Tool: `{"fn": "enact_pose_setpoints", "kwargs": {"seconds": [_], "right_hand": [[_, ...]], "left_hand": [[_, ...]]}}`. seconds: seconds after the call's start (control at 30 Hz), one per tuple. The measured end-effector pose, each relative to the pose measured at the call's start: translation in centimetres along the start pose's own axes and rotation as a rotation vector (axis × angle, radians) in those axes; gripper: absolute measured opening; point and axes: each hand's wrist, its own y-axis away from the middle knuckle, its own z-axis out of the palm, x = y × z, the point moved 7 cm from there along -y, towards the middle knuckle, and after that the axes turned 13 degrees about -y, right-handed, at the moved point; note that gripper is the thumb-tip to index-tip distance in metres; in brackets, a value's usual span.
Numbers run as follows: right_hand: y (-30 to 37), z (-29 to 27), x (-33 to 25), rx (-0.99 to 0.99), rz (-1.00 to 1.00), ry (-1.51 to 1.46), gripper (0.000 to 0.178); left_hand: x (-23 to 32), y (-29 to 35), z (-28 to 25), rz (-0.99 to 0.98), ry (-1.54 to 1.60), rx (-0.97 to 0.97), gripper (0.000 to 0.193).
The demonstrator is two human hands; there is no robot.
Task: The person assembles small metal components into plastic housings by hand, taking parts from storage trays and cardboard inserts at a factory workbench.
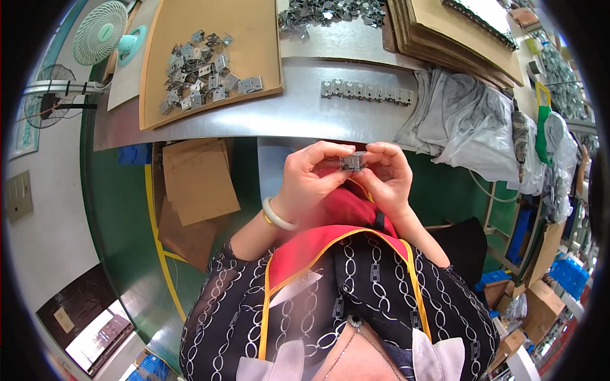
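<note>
Up top, cardboard tray [254,25], loose metal hinges [203,70]

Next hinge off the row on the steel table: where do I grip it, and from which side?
Probably take the right end hinge of the row of hinges, pinching its far and near edges from above. It lies flat, and its right side is free, unlike the neighbours packed edge to edge.

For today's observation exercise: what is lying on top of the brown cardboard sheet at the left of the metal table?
A loose heap of small grey metal hinges lies on the cardboard sheet, some stacked on others. Whatever sits beneath the heap, and the table under the sheet, is covered.
</note>
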Motion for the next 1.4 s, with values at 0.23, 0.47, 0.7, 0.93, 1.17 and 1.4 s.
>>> {"fn": "enact_pose_setpoints", "kwargs": {"seconds": [0.23,0.47,0.7,0.93,1.17,1.4], "right_hand": [[-0.9,0.5,-0.5,0.056,-0.056,0.137,0.045],[-1.0,0.5,0.0,0.099,0.0,0.109,0.043],[-1.6,-0.9,0.3,0.124,0.001,0.108,0.03],[-1.0,-1.9,1.0,0.112,0.02,0.352,0.017],[-2.5,-3.5,-1.1,0.206,0.075,0.324,0.016],[-14.9,-2.0,-1.8,0.042,-0.098,0.722,0.015]], "left_hand": [[-0.3,-0.2,-0.2,-0.016,-0.04,-0.007,0.036],[2.4,-1.1,-1.0,0.081,-0.356,0.046,0.032],[0.2,-5.3,-4.5,0.173,-0.976,0.216,0.032],[-5.3,-11.8,-5.0,0.066,-1.339,0.124,0.025],[-7.9,-12.6,-4.2,0.081,-0.972,-0.03,0.052],[-8.3,-12.5,-4.2,-0.023,-0.978,-0.03,0.051]]}}
